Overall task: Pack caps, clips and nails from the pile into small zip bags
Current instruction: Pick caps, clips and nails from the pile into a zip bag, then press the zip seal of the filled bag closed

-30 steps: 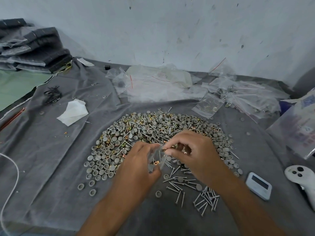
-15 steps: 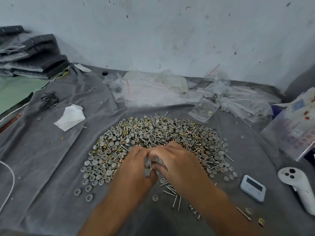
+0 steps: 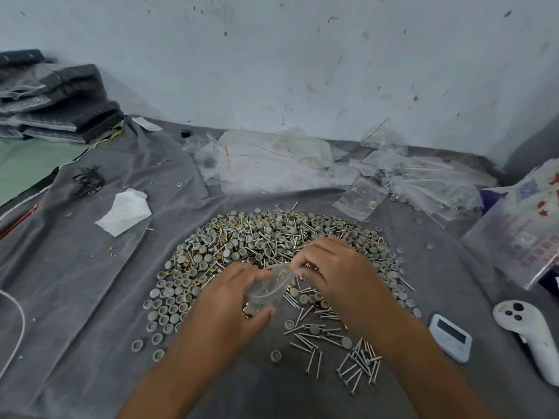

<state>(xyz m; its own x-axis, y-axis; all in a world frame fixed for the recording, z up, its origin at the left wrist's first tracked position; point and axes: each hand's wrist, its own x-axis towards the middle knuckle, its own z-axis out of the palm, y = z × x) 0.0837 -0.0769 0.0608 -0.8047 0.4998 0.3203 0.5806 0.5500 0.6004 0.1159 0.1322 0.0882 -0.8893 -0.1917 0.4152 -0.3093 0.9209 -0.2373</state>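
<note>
**Two hands, one small zip bag held over the pile**

Two hands meet just above the near edge of the pile [image 3: 272, 252], so picked parts have almost no way to travel. The left hand [image 3: 223, 309] curls its fingers [image 3: 242, 275] round the body of a small zip bag [image 3: 267, 290], thumb under it, holding it tilted with the mouth towards the right hand [image 3: 335, 270]. The right hand's fingertips [image 3: 298, 264] are pinched together at the bag's mouth; whether they hold a part or the bag's lip cannot be told. Probably a part is going in.

Loose nails [image 3: 360, 362] lie sorted nearest the person, grey caps [image 3: 169, 309] fringe the pile's left side, and brass clips glint among them. Filled bags [image 3: 360, 198] lie beyond the pile on the grey cloth-covered surface [image 3: 90, 297], out of the way.
</note>
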